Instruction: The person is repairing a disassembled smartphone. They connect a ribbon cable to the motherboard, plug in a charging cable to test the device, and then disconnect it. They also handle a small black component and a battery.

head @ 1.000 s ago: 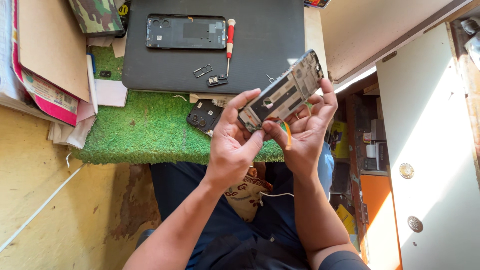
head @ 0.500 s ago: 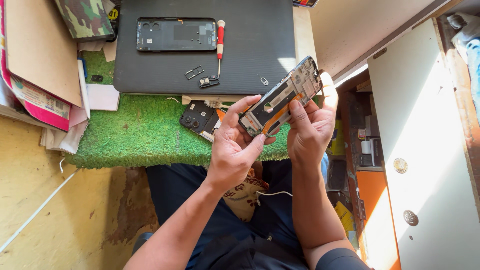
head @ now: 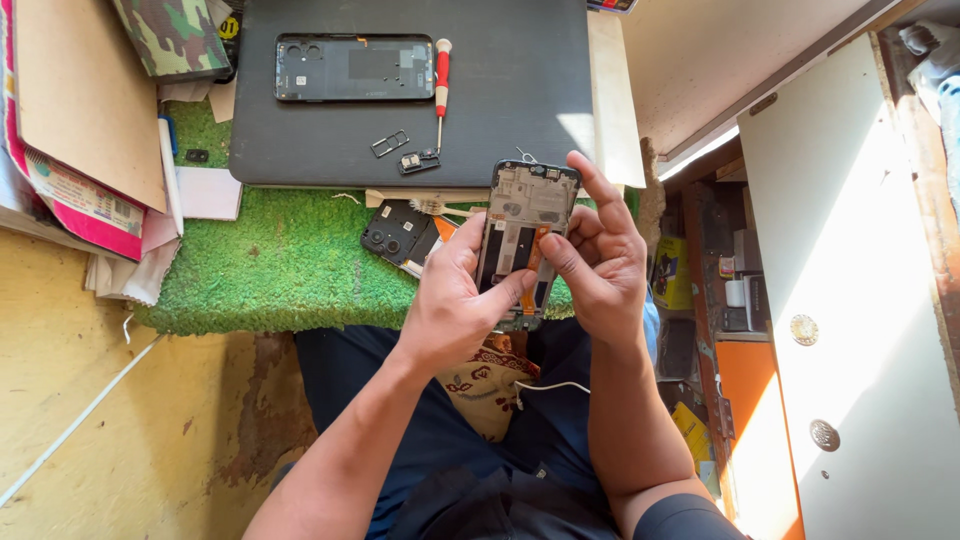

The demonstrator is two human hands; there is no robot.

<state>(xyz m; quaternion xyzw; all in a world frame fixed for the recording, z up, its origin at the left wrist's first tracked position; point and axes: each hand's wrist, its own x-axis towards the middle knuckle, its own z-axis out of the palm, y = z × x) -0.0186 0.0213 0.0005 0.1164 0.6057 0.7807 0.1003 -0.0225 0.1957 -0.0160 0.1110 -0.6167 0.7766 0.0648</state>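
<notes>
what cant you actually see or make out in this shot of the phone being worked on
Head view only:
- Lower end of the opened phone frame: covered by the left hand and right hand.
- Its small internal parts: too small to tell apart.
- Dark camera cover on the green mat: right edge hidden behind the left hand.
- Camouflage pouch: cut off by the top edge.

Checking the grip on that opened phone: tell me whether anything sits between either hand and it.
Nothing visible does. The left hand and right hand both hold the opened phone frame directly, fingers on its edges, above the green mat.
</notes>
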